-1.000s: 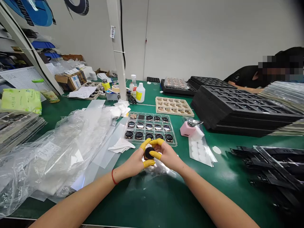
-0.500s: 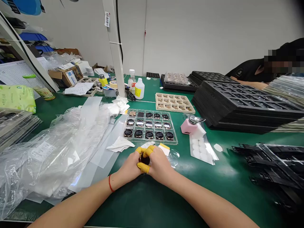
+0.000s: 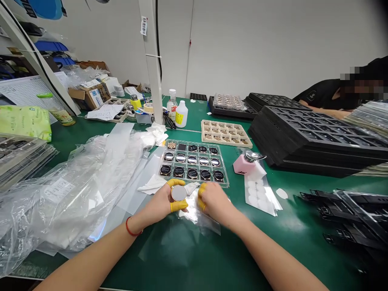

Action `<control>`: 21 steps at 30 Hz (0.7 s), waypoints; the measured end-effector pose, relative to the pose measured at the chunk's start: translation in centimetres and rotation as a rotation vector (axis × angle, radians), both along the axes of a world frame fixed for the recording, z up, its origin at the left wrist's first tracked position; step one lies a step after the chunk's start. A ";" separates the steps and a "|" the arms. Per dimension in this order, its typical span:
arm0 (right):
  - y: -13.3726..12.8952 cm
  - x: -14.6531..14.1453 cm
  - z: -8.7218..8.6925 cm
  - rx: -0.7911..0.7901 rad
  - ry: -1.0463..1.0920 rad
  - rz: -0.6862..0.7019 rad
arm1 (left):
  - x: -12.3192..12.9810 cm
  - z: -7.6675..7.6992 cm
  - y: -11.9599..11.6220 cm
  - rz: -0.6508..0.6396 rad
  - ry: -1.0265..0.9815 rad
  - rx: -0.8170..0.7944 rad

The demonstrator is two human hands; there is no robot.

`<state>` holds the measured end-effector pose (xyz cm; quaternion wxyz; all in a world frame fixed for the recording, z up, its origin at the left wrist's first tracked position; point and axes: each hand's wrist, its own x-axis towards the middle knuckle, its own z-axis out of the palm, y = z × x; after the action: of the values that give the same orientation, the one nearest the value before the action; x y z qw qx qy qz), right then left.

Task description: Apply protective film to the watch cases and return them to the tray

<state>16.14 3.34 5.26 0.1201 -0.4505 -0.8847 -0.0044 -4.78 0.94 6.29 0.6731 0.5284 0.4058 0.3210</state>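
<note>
Yellow finger cots cover fingertips on both hands. My left hand (image 3: 165, 201) is closed around the rim of a round watch head (image 3: 179, 192), whose flat grey disc faces me. Just to its right, my right hand (image 3: 214, 200) pinches a shiny clear plastic film (image 3: 194, 212) that hangs down over the table; whether it is a sheet or a small bag is hard to tell. Beyond my hands lies a clear compartment tray (image 3: 226, 182) of black-faced watch heads, with a gold-coloured part in its far left compartment. A crumpled white wipe (image 3: 151, 184) rests beside my left hand.
Clear plastic bags (image 3: 75, 194) cover the left side. A pink pump bottle (image 3: 244, 163) and a sheet of round white stickers (image 3: 260, 194) are at the right, near stacked black trays (image 3: 279, 149) and black straps (image 3: 327, 218). A beige tray (image 3: 251, 145) lies farther back. Another person sits far right.
My hands have moved apart. The watch head, earlier dark and between both hands, now sits in my left hand with a grey face showing. Clear film now hangs from my right hand.
</note>
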 end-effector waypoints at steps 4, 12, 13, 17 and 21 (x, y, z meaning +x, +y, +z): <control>0.3 -0.8 -1.3 -0.140 0.089 0.016 | -0.6 0.9 0.1 -0.152 -0.035 -0.004; 1.9 -1.2 -2.3 -0.216 0.234 -0.107 | 1.2 -0.1 -0.8 -0.141 0.109 0.162; 1.5 -0.9 -1.7 -0.215 0.278 -0.127 | 1.2 -0.4 -0.7 -0.103 0.114 0.162; -1.1 -1.0 1.0 -0.167 0.512 0.038 | 1.1 -1.0 -0.4 -0.023 0.140 0.156; -2.7 -3.4 0.9 -0.012 0.416 0.240 | 1.2 -1.0 -0.5 -0.043 0.186 0.294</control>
<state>12.79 0.68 6.12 0.2966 -0.3339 -0.8882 0.1081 -3.61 0.42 5.30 0.5548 0.6571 0.4036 0.3124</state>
